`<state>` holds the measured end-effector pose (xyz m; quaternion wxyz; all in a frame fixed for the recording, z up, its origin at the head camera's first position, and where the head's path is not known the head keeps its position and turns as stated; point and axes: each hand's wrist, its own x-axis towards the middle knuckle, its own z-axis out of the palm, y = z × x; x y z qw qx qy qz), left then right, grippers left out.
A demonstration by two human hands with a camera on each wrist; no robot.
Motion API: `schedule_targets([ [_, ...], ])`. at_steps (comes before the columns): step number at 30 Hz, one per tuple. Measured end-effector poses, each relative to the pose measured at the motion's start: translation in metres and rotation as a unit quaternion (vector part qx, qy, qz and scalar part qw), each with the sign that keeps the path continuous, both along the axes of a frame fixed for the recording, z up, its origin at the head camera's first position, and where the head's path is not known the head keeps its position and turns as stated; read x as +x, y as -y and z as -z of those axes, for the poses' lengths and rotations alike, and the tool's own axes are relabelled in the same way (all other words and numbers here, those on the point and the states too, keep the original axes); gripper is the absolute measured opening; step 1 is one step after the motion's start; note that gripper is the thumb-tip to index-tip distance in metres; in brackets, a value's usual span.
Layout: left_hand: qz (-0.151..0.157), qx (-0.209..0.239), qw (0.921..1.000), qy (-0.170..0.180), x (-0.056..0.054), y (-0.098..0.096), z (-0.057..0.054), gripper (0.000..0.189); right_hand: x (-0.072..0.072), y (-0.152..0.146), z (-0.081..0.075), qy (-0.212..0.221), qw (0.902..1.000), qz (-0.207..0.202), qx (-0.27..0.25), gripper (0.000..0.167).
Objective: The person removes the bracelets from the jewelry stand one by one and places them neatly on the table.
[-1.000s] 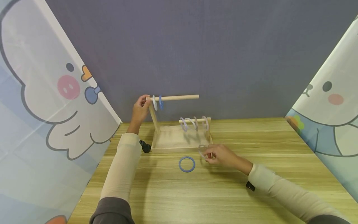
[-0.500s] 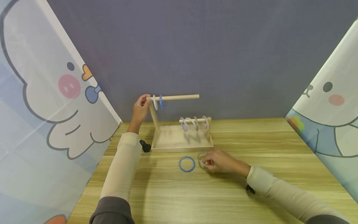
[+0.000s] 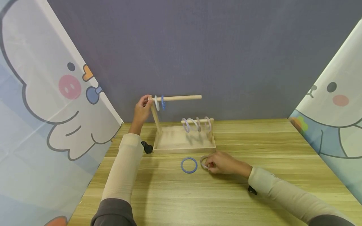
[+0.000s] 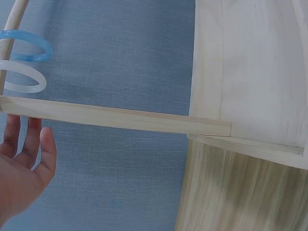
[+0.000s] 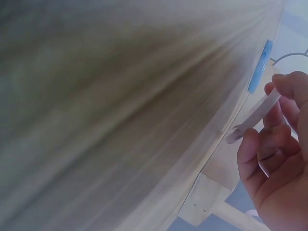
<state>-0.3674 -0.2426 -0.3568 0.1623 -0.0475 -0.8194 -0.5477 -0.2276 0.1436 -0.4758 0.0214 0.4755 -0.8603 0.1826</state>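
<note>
My left hand (image 3: 141, 110) grips the top of the left post (image 3: 155, 117) of a wooden bangle rack (image 3: 183, 151). Three of its fingers show beneath that post in the left wrist view. On the rack's upper bar (image 3: 183, 98) hang a white bangle (image 4: 26, 79) and a blue bangle (image 4: 38, 45). With its thumb and fingers, my right hand (image 3: 223, 162) pinches a pale, greyish bangle (image 5: 255, 118) at the tabletop in front of the rack. Just left of it a blue-violet bangle (image 3: 182, 165) lies flat. Fingers cover the pale bangle's right part.
Several pale bangles (image 3: 186, 126) hang from the lower bar on the rack's right side. A small black object (image 3: 147, 147) is by the left wrist, and another dark one (image 3: 252, 190) by the right wrist. A grey wall (image 3: 226, 62) stands behind the wooden table (image 3: 181, 201).
My right hand has moved down and slightly nearer with the pale bangle, which now lies flatter near the tabletop. My left hand stays on the post.
</note>
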Motion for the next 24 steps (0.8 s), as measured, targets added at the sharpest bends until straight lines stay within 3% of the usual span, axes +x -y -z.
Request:
schedule_targets([
  [11,-0.003,-0.004,1.0,0.004,0.0006,-0.0007,0.0001,0.045,0.002,0.0,-0.0013,0.034,0.9991,-0.01,0.025,0.009],
  [12,-0.002,-0.004,0.9999,0.01,0.004,-0.0021,-0.004,0.045,0.002,0.0,-0.0015,0.035,0.9989,-0.01,0.03,0.009],
  [24,-0.007,0.004,1.0,-0.007,0.0005,-0.0013,-0.0006,0.042,0.0022,-0.0009,-0.0021,0.05,0.9969,-0.007,0.06,0.014],
])
